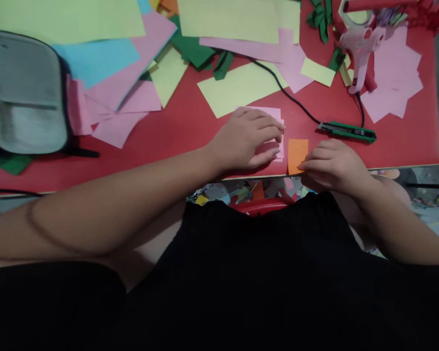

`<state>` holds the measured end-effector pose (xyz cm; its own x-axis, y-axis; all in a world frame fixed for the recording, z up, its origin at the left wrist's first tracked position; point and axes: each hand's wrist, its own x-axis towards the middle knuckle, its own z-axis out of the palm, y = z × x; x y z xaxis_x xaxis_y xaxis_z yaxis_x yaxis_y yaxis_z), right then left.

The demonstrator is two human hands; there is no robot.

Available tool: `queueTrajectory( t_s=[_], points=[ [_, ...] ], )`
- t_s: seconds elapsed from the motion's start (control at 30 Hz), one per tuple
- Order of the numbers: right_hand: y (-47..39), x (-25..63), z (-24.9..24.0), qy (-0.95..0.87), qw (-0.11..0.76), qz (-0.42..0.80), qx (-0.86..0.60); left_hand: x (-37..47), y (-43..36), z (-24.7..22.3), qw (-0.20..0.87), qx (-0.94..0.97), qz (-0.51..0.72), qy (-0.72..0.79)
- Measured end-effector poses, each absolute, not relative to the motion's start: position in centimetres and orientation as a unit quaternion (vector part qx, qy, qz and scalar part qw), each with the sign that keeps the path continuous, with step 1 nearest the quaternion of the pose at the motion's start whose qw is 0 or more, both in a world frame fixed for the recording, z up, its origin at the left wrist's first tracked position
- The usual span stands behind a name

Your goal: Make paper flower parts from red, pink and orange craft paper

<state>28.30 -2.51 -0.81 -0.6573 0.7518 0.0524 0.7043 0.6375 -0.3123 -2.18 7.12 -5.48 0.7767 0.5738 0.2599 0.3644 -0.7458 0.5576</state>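
Palm down, my left hand (pixel 247 139) lies on a small stack of pink paper pieces (pixel 276 114) near the table's front edge, its fingers bent a little and apart. Part of the stack is hidden under that hand. Just to the right is a small orange paper rectangle (pixel 297 153), flat at the edge of the table. My right hand (pixel 331 163) pinches its lower right corner between thumb and fingers. Beyond the right hand lies a green utility knife (pixel 347 131) with its blade out.
A pink glue gun (pixel 362 51) stands at the back right, its black cord (pixel 281 87) crossing the red table (pixel 168 156). Coloured paper sheets (pixel 241 85) cover the back. At left sits a grey case (pixel 29 97). Paper scraps (pixel 241 192) litter the floor.
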Motion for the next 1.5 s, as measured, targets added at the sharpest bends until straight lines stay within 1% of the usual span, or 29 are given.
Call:
queueTrajectory(
  t_s=[0.1, 0.17, 0.23, 0.3, 0.33, 0.4, 0.5, 0.57, 0.63, 0.73, 0.77, 0.83, 0.93, 1.0, 1.07, 1.17, 1.3, 1.5],
  points=[
    [-2.6, 29.3, 0.3, -0.852, 0.169, 0.09, -0.487, -2.2, 7.0, -4.9, 0.235, 0.894, 0.23, 0.305],
    [-3.0, 29.4, 0.7, -0.816, 0.199, 0.051, -0.54, -2.0, 6.4, -3.9, 0.277, 0.867, 0.242, 0.335],
    [-3.3, 29.1, 0.6, -0.798, 0.207, 0.032, -0.565, -1.5, 5.5, -2.8, 0.393, 0.814, 0.25, 0.346],
    [-3.3, 28.3, 0.2, -0.808, 0.22, 0.04, -0.545, -0.9, 4.6, -2.0, 0.534, 0.741, 0.246, 0.324],
    [-3.1, 27.8, 0.0, -0.821, 0.235, 0.051, -0.518, -0.5, 4.3, -1.7, 0.583, 0.707, 0.242, 0.318],
    [-2.5, 26.7, -0.4, -0.849, 0.273, 0.078, -0.446, -0.1, 3.9, -1.6, 0.64, 0.658, 0.241, 0.315],
    [-1.7, 25.6, -0.6, -0.871, 0.313, 0.1, -0.366, 0.0, 3.9, -2.1, 0.676, 0.608, 0.262, 0.324],
    [-1.5, 25.3, -0.7, -0.873, 0.319, 0.102, -0.354, -0.3, 3.9, -2.6, 0.693, 0.579, 0.279, 0.326],
    [-1.6, 25.3, -0.6, -0.868, 0.315, 0.099, -0.37, -0.5, 3.9, -3.1, 0.696, 0.567, 0.293, 0.33],
    [-1.9, 25.3, -0.5, -0.829, 0.313, 0.104, -0.45, -0.6, 3.8, -3.8, 0.66, 0.593, 0.316, 0.337],
    [-2.0, 25.3, -0.5, -0.806, 0.323, 0.125, -0.48, -0.5, 3.7, -4.0, 0.647, 0.601, 0.324, 0.34],
    [-2.0, 24.8, -0.4, -0.749, 0.358, 0.202, -0.52, -0.1, 3.5, -4.1, 0.65, 0.583, 0.338, 0.351],
    [-1.6, 23.7, -0.5, -0.659, 0.411, 0.335, -0.533, 0.6, 3.0, -3.6, 0.734, 0.438, 0.378, 0.355],
    [-1.3, 23.0, -0.3, -0.617, 0.431, 0.381, -0.537, 1.0, 2.6, -3.1, 0.783, 0.335, 0.395, 0.344],
    [-1.2, 22.7, 0.1, -0.597, 0.446, 0.389, -0.542, 1.3, 2.1, -2.7, 0.8, 0.296, 0.391, 0.345],
    [-1.3, 22.6, 1.0, -0.599, 0.474, 0.338, -0.55, 1.3, 1.4, -2.2, 0.797, 0.303, 0.371, 0.369],
    [-1.8, 22.4, 1.8, -0.635, 0.486, 0.241, -0.55, 1.1, 0.8, -1.6, 0.8, 0.333, 0.33, 0.375],
    [-2.3, 22.7, 1.5, -0.74, 0.434, 0.074, -0.508, 0.7, 0.9, -1.0, 0.768, 0.379, 0.338, 0.391]
  ],
)
